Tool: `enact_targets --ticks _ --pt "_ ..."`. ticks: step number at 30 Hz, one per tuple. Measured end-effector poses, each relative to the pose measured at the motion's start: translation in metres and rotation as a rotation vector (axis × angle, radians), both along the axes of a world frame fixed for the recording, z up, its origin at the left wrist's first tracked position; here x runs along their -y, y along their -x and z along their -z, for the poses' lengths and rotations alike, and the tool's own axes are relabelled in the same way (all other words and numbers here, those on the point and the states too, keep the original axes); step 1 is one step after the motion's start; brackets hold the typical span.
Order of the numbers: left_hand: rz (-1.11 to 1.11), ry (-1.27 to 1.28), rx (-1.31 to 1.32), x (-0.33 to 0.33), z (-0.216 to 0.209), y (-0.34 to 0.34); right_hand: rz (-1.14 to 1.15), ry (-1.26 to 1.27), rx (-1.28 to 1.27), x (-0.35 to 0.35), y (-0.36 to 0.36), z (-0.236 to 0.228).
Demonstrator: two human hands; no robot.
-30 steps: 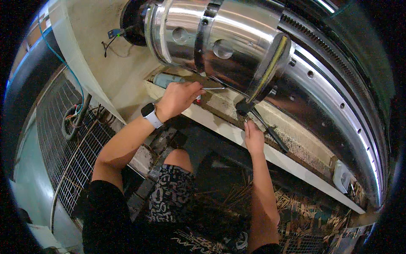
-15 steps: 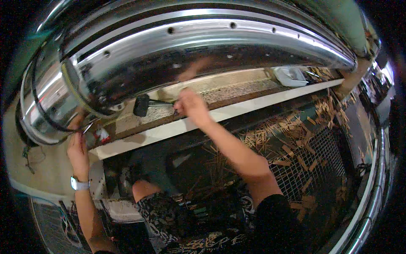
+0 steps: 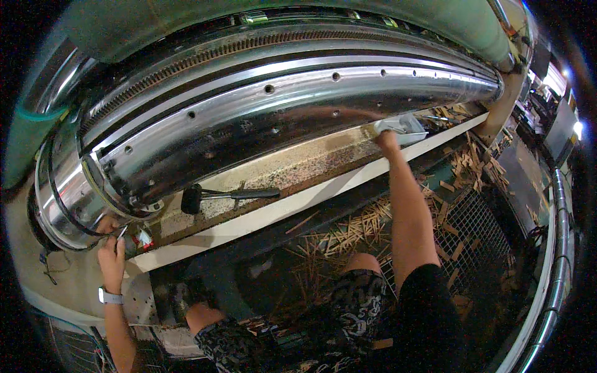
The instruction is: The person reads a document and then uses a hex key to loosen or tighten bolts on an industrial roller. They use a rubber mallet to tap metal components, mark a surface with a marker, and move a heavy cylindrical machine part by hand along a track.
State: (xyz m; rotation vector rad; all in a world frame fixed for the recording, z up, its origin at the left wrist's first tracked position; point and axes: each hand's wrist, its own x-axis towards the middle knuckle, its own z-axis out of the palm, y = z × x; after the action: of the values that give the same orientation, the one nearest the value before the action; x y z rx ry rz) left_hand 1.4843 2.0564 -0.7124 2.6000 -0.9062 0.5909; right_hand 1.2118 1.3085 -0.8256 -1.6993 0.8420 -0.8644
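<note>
Slim metal tool pinched in left hand near steel cylinder; mallet on ledge, presumably leaving right hand free at plastic tub; right grip unclear.

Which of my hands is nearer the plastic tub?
Right: the right hand is at the left end of the plastic tub; the left hand is far to its left, by the metal cylinder.

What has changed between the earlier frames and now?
The right hand has moved rightward along the ledge, from beside the black mallet to the pale plastic tray; whether it grips anything is unclear. The view swung right. The left hand still holds the slim metal tool near the metal roller; the mallet stays on the ledge.
</note>
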Motion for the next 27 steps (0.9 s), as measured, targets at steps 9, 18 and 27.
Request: enact_targets --ticks 9,18,27 --pt "0.009 0.077 0.193 -0.010 0.029 -0.018 -0.163 1.106 -0.504 -0.172 -0.022 0.050" --pt "-0.104 0.715 -0.281 0.084 0.043 0.035 -0.161 1.093 -0.544 -0.179 -0.025 0.035" --pt "0.307 1.714 -0.595 0.151 0.057 0.078 -0.125 1.079 -0.495 -0.152 -0.013 0.047"
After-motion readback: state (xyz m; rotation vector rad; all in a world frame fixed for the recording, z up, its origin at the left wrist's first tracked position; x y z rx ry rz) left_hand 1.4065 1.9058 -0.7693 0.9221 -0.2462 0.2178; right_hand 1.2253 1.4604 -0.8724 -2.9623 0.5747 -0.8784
